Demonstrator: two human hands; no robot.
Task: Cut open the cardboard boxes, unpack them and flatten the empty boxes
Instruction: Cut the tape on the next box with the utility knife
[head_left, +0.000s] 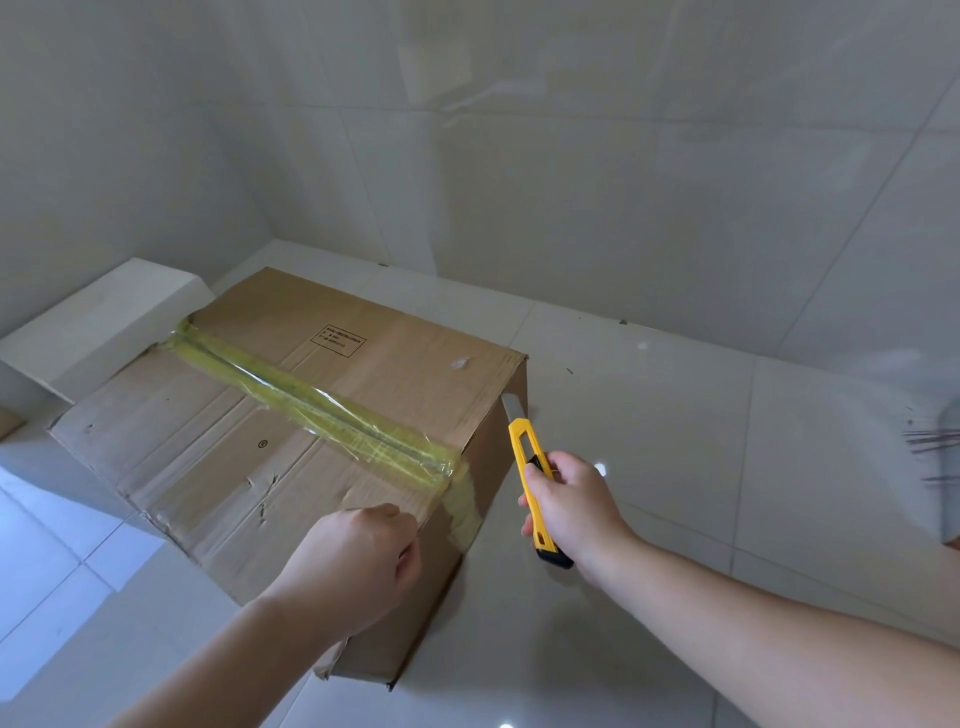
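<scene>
Taped cardboard box (291, 415) under clenched left hand (358, 566), right hand (576, 509) beside it gripping yellow utility knife (535, 493)

I see two bare forearms, no sleeves, gloves, watch or rings, ending in the left hand (358, 561) and right hand (576, 512).

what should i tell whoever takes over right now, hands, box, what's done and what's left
Left hand: curled at the near top edge of the box, steadying it.
Right hand: grips the yellow knife, blade out, beside the box's right side.
Box: on the tiled floor, flaps closed, tape along the top seam looks uncut.
Done: nothing visible.
Left: slit the tape, unpack, flatten.
</scene>
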